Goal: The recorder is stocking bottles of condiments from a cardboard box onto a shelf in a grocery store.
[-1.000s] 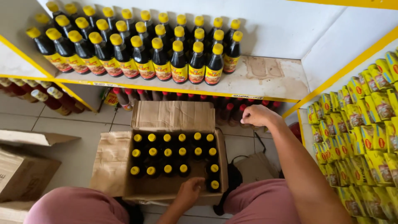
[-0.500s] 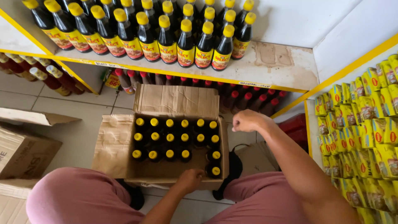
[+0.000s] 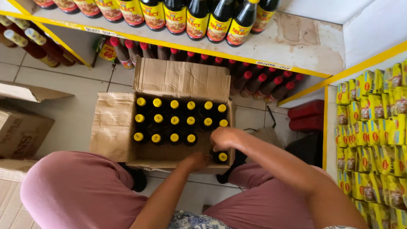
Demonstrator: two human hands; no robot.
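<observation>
An open cardboard box [image 3: 112, 127] sits on the tiled floor between my knees, holding several dark bottles with yellow caps [image 3: 174, 120]. My right hand [image 3: 224, 138] reaches into the box's right side, its fingers curled down over the top of a bottle there. At the box's near edge my left hand [image 3: 197, 161] lies inside, next to a lone yellow-capped bottle [image 3: 222, 157]; its fingers are hidden, so its hold is unclear. The near left part of the box floor is bare cardboard.
A white shelf with a yellow edge [image 3: 305, 46] above the box carries dark bottles with yellow labels [image 3: 218, 21]. Red-capped bottles [image 3: 263, 82] lie beneath it. Yellow packets [image 3: 373, 127] fill the shelf at right. More cardboard boxes [image 3: 21, 127] stand at left.
My right hand has come down from the shelf edge into the box's right side. My view has tilted downward. The left hand has stayed at the near edge of the box.
</observation>
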